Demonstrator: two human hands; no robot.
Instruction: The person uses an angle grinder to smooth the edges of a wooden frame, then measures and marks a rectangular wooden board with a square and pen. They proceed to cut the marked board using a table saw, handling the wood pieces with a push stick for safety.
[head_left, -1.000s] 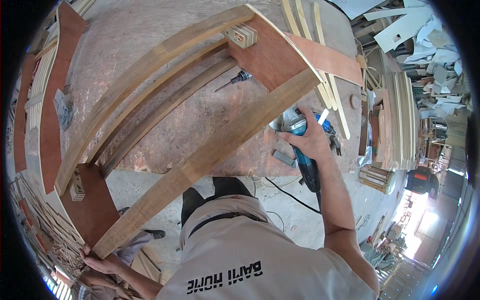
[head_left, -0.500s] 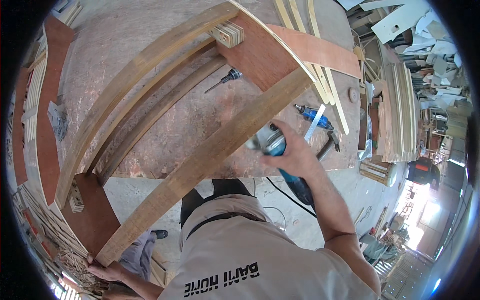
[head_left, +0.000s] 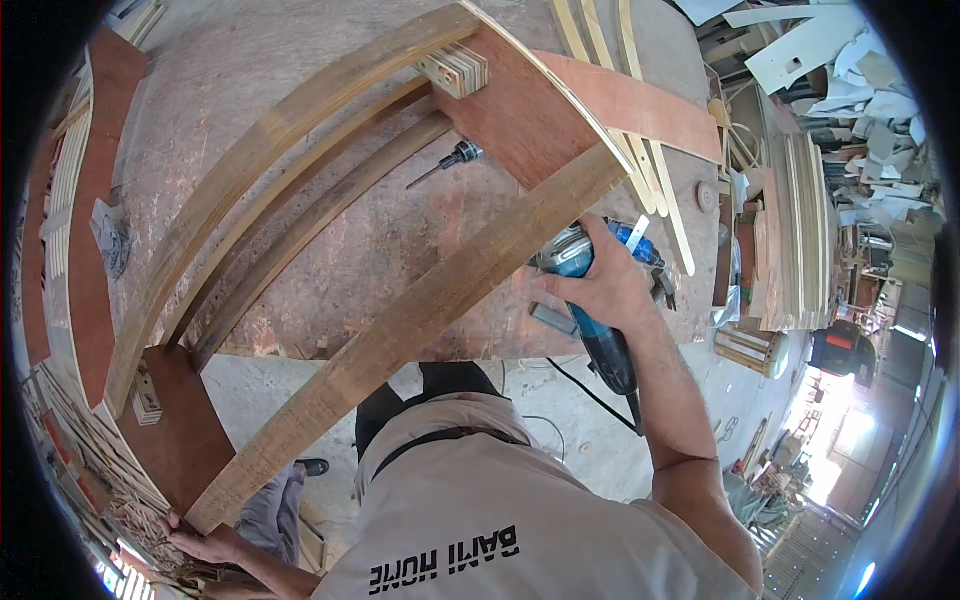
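Observation:
My right hand [head_left: 610, 280] is wrapped round a blue angle grinder [head_left: 600, 340] with a silver metal head. The grinder's head is beside the near long curved wooden rail [head_left: 400, 300], towards its right end; I cannot tell whether the disc touches the wood. This rail belongs to a wooden frame with several curved rails and red-brown plywood end panels [head_left: 535, 110]. At the lower left my left hand [head_left: 205, 545] is closed on the frame's corner, at the rail's left end. Part of its fingers is hidden by the wood.
A drill chuck with a bit [head_left: 455, 157] lies on the worktable [head_left: 330, 270] inside the frame. Right of the grinder are a blue tool [head_left: 640, 245], a ruler and a hammer [head_left: 665, 290]. Thin wooden strips [head_left: 672, 210] lie beyond. The black cord [head_left: 590, 395] hangs past the table edge. Another person's grey trousers [head_left: 285, 510] show at lower left.
My right hand has moved the grinder right and slightly upward along the rail, with its body turned more upright in view. My left hand stays on the frame's corner.

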